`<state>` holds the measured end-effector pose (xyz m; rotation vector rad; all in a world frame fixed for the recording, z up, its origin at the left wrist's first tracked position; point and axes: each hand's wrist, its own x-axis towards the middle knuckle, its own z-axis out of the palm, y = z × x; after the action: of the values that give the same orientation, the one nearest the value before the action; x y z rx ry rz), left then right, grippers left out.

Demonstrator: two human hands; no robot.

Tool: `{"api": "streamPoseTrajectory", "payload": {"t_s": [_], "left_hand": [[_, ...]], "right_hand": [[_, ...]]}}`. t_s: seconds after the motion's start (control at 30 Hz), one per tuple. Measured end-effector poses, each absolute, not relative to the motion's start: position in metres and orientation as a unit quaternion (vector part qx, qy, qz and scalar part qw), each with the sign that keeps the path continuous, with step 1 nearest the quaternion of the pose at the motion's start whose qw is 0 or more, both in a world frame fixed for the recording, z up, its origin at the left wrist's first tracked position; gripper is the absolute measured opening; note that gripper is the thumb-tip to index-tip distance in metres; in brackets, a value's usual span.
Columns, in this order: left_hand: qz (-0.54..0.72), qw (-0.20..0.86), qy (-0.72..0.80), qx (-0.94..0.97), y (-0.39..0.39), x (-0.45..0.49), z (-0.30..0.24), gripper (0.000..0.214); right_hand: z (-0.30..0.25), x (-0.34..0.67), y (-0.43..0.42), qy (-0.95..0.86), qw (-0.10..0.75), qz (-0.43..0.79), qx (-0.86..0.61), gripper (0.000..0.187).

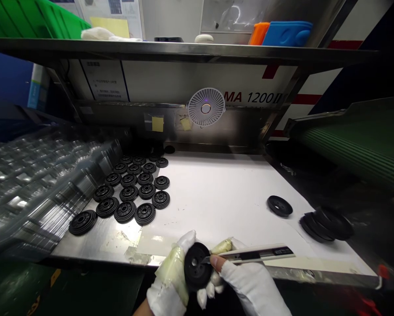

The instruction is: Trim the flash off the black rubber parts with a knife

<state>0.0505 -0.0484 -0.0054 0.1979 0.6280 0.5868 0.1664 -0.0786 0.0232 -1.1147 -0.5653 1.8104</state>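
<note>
Two gloved hands of yours meet at the near edge of the worktop, each one closed on something. Your left hand clasps a black disc, thumb side at its upper left rim, pale gloved fingertips showing beneath its lower right rim. The disc is round, with no long axis of its own; it sits steeply tilted in that grasp, its visible face turned up toward you, with a small hub at the centre. Your right hand, thumb tip bare, pinches a cutter knife near its blade end. The knife's long axis runs nearly level across your grip, the handle's tail reaching right and slightly up, the blade pointing left over the disc's face toward the hub; whether it touches, you cannot tell from this view. Beyond your hands spreads a white sheet. Forward and left of your grip lie rows of black ribbed discs, with clear plastic trays farther left. Forward and right rest a loose dished disc and, past it, a dark pile of discs.
</note>
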Motion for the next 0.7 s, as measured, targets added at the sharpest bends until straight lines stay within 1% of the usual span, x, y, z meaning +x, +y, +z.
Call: {"api": "streamPoseTrajectory", "payload": {"t_s": [0.17,0.43,0.57,0.7], "left_hand": [[0.283,0.92,0.25,0.104,-0.046,0.049,-0.01,0.078],[0.289,0.902,0.309,0.09,-0.048,0.051,-0.003,0.073],[0.291,0.913,0.262,0.11,-0.047,0.05,-0.006,0.076],[0.289,0.919,0.239,0.119,-0.047,0.048,-0.01,0.076]], "right_hand": [[0.023,0.16,-0.078,-0.172,0.443,0.751,-0.458,0.048],[0.029,0.167,-0.079,-0.247,0.448,0.725,-0.462,0.041],[0.038,0.161,-0.081,-0.2,0.462,0.738,-0.45,0.039],[0.043,0.158,-0.082,-0.201,0.467,0.736,-0.448,0.039]]}}
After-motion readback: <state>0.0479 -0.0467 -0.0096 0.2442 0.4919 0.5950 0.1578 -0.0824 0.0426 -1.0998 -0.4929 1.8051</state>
